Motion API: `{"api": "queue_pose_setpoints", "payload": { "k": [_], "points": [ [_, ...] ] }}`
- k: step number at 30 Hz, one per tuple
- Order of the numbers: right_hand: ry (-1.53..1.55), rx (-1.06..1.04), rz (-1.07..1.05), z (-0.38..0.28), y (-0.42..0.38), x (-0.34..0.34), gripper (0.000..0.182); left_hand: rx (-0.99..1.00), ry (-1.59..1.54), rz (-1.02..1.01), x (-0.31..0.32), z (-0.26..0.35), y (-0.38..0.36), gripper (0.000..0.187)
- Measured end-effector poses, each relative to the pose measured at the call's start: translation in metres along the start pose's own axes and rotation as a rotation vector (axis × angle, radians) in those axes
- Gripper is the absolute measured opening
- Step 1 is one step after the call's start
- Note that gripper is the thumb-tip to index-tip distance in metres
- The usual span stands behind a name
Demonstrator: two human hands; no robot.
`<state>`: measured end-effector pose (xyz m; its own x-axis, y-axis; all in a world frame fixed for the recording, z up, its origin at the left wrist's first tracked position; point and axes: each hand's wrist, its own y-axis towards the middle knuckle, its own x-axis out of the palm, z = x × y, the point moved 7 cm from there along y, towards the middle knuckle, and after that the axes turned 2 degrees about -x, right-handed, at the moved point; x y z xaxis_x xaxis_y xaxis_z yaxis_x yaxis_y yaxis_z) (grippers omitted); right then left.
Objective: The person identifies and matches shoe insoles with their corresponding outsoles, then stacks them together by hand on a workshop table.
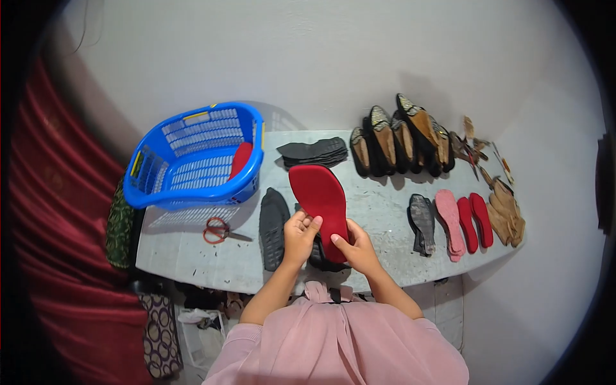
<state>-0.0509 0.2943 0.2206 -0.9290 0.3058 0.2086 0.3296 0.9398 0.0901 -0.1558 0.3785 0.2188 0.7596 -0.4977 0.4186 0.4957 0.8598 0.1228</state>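
A red insole [321, 196] is held up above the front middle of the table, its wide end pointing away from me. My left hand [301, 236] grips its left edge, thumb on the red face. On the lower right edge my right hand [354, 247] is closed, thumb also on top. Beneath the insole and my hands a black piece [327, 262] shows in part; the rest of it is hidden. Just left of my left hand lies a black sole [274, 228]. A stack of dark soles [313, 151] rests behind the insole.
A blue basket [212, 192] with a red piece inside stands at the left, red-handled scissors [224, 232] before it. Finished shoes [401, 138] stand at the back right. Grey, pink [450, 224], red [475, 221] and tan pieces [505, 212] lie right, near tools [471, 151].
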Motion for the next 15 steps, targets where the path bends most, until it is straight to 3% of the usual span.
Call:
{"api": "queue_pose_setpoints", "payload": {
  "k": [3,8,12,14,15],
  "points": [
    [-0.041,0.061,-0.054,0.011,0.007,0.018,0.026,0.000,-0.043,0.156,-0.030,0.009,-0.009,0.032],
    [-0.117,-0.026,-0.103,0.020,0.009,0.044,0.026,0.076,-0.130,0.366,-0.057,0.011,-0.028,0.029],
    [-0.066,-0.044,-0.137,0.025,0.014,0.062,0.029,0.034,-0.040,0.284,-0.060,0.000,-0.042,0.026],
    [-0.056,-0.015,-0.168,0.027,0.017,0.071,0.030,0.040,-0.060,0.336,-0.068,0.003,-0.042,0.025],
    [-0.055,0.076,-0.248,0.035,0.018,0.075,0.043,0.052,-0.047,0.379,-0.078,0.002,-0.039,0.025]
  ]
}}
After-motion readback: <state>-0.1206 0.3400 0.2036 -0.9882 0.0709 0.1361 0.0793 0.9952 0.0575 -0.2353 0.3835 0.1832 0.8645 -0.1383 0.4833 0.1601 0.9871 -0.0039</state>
